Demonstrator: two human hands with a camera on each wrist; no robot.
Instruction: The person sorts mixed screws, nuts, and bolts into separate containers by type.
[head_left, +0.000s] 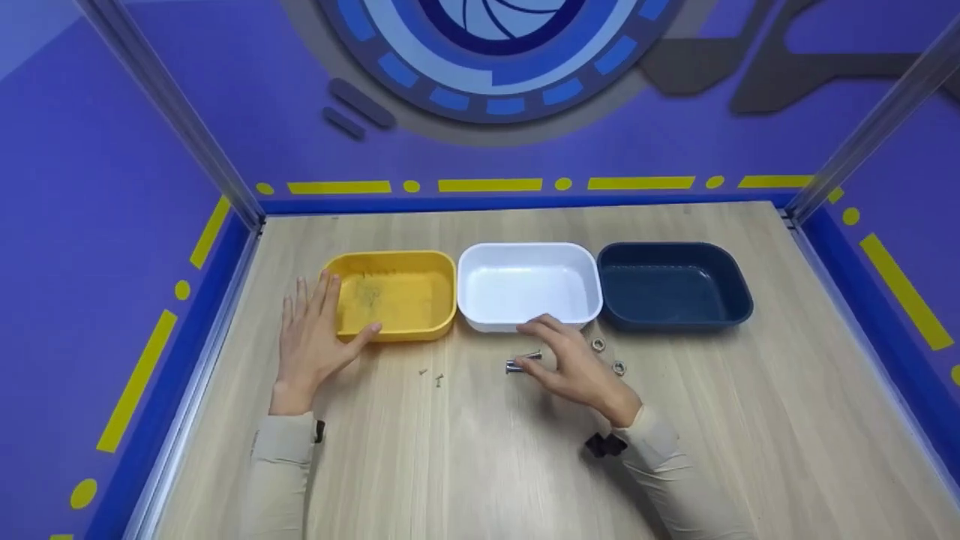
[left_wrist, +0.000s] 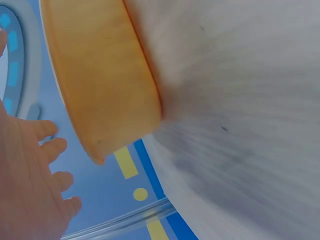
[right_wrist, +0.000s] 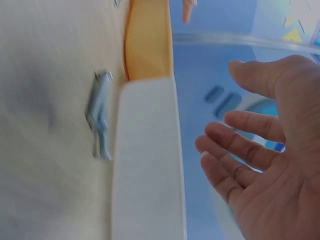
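My left hand (head_left: 313, 337) is at the left side of a yellow bin (head_left: 397, 334), fingers straight and thumb spread toward its front rim. The left wrist view shows that hand (left_wrist: 32, 175) beside the outer wall of the bin (left_wrist: 105, 75). Shiny metal bolts (head_left: 513, 367) lie on the table in front of a white bin (head_left: 525, 325). Over them hovers my right hand (head_left: 581, 371), its fingers loosely bent and nothing between them. In the right wrist view its palm (right_wrist: 270, 165) is bare, and the bolts (right_wrist: 100, 115) lie apart from it.
A dark blue bin (head_left: 675, 325) stands right of the white one, the bins in a row. Two metal nuts (head_left: 598, 344) lie beyond my right hand. Several tiny screws (head_left: 439, 377) lie in front of the yellow bin. Blue-purple panels (head_left: 225, 97) enclose the table.
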